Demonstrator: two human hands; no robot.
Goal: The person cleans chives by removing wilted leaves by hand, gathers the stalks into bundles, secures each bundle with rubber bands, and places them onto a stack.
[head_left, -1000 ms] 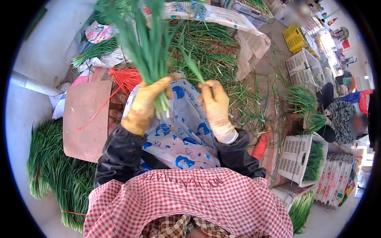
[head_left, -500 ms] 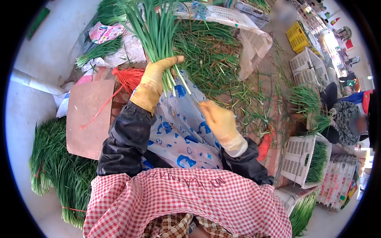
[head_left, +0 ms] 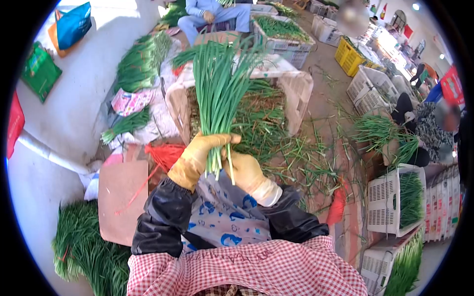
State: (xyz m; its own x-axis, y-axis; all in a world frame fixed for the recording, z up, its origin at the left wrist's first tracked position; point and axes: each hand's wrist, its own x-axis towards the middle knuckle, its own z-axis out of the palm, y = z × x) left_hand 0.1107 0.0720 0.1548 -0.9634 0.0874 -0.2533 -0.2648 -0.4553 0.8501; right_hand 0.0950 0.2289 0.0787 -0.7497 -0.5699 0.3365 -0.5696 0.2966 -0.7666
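Note:
My left hand point(head_left: 200, 157), in a yellowed glove, is closed around the lower part of a bunch of chives point(head_left: 217, 89). The green leaves stand upright above the fist, and the pale stem ends stick out below it. My right hand point(head_left: 247, 173), gloved as well, is curled against those stem ends from the right. Its fingertips are partly behind the stems, so what they pinch is hidden. Beneath both hands lies a clear plastic apron point(head_left: 227, 212) with blue prints.
Ahead stands a pale crate point(head_left: 296, 98) with loose chives and trimmings. Tied chives point(head_left: 89, 246) lie at lower left beside a brown board point(head_left: 122, 202). White crates point(head_left: 382, 207) stand on the right. One person point(head_left: 212, 15) sits at the back, another point(head_left: 429, 128) at the right.
My right hand has moved left, from apart to against the stem ends. My left hand still grips the chives. The view has tilted up, showing the seated person at the back.

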